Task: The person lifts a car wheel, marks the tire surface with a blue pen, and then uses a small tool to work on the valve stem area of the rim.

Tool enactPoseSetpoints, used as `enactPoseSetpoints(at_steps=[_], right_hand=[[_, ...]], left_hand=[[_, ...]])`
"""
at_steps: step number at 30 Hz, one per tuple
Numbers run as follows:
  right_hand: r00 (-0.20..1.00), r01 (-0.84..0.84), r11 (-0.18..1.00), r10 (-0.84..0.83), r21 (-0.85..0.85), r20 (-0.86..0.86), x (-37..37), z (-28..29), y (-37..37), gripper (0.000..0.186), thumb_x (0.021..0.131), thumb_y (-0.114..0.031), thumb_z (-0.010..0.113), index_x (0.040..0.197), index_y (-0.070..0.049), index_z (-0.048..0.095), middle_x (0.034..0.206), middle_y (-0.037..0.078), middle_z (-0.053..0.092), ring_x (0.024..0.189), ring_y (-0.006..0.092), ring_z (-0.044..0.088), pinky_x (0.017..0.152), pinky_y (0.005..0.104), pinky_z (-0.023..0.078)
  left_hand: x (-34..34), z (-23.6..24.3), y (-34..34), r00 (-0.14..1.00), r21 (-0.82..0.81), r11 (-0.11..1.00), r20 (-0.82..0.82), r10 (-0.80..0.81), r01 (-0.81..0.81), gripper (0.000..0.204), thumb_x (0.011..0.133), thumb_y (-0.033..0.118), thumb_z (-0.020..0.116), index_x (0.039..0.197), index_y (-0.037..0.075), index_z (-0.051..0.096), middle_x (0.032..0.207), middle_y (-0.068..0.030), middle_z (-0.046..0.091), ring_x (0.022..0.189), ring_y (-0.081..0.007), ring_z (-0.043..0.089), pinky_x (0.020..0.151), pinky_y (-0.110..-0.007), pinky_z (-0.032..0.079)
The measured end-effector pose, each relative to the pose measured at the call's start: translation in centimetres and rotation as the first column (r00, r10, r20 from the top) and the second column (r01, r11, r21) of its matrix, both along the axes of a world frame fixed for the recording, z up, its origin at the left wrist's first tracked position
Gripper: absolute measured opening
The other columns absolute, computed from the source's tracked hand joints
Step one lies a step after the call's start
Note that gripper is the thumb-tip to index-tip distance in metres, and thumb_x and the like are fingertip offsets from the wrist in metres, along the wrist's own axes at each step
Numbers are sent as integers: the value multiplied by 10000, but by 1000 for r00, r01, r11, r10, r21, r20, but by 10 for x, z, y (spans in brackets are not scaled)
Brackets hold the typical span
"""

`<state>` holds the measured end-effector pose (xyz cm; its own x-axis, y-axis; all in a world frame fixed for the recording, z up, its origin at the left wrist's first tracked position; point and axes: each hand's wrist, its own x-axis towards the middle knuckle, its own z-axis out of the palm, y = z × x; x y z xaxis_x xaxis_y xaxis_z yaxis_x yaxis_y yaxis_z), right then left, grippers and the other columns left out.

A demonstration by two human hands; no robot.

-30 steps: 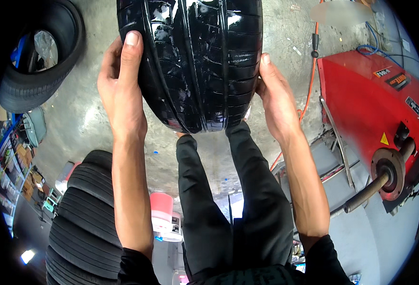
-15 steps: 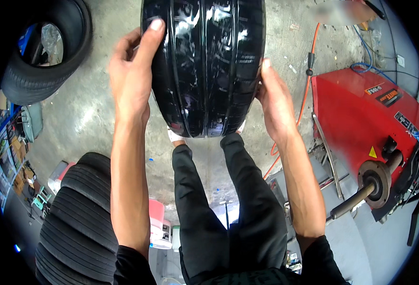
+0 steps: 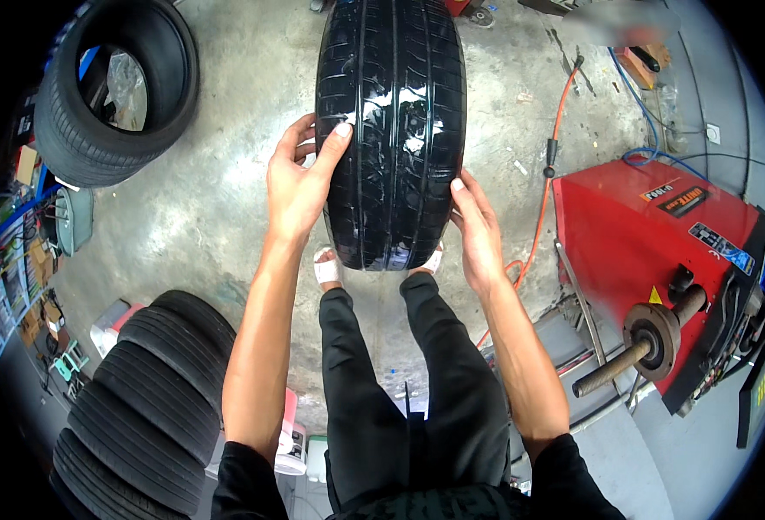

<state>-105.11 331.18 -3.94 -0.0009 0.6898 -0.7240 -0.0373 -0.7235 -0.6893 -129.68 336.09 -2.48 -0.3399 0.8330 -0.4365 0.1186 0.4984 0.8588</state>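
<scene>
Head view: an upright, glossy black rubber tyre (image 3: 391, 130) stands tread-on before the feet, the left hand (image 3: 300, 186) spread on its left shoulder and the right hand (image 3: 478, 230) flat against its right — both pressed on it, fingers apart. Bare grey concrete floor (image 3: 218, 208) lies open leftward; a red wheel-balancing machine (image 3: 651, 243) crowds the right, stacked black tyres (image 3: 153, 390) the lower left.

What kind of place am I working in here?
Most likely a tyre repair workshop: a stack of tyres at the left, a red wheel-balancing machine at the right, and both hands, left hand and right hand, on an upright tyre.
</scene>
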Motion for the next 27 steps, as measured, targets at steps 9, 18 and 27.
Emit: enactPoseSetpoints(at_steps=[9, 18, 27], right_hand=[[1000, 17, 995, -16, 98, -11, 7, -4, -7, 701, 1020, -470, 650, 1562, -60, 481, 1571, 147, 514, 1455, 239, 453, 1144, 393, 391], [957, -258, 911, 194, 323, 216, -8, -4, 4, 650, 1014, -424, 672, 1429, 66, 572, 1470, 211, 565, 1397, 328, 524, 1182, 399, 374], [856, -493, 835, 416, 244, 307, 3, 8, 135, 806, 1001, -583, 589, 1475, 66, 527, 1509, 247, 543, 1413, 334, 524, 1184, 383, 377]], left_hand=[[17, -2, -15, 1000, -12, 1000, 21, -1, 1, 809, 935, 458, 770, 1471, -84, 502, 1333, -228, 649, 1175, -271, 646, 997, -382, 528], [2, 14, -41, 972, -132, 988, 207, 108, -81, 868, 1008, 517, 664, 1577, -64, 360, 1504, -238, 504, 1401, -299, 491, 1201, -433, 345], [19, 10, 3, 929, -152, 943, 183, 321, -295, 825, 994, 550, 675, 1464, -93, 461, 1318, -157, 617, 1205, -252, 617, 984, -480, 541]])
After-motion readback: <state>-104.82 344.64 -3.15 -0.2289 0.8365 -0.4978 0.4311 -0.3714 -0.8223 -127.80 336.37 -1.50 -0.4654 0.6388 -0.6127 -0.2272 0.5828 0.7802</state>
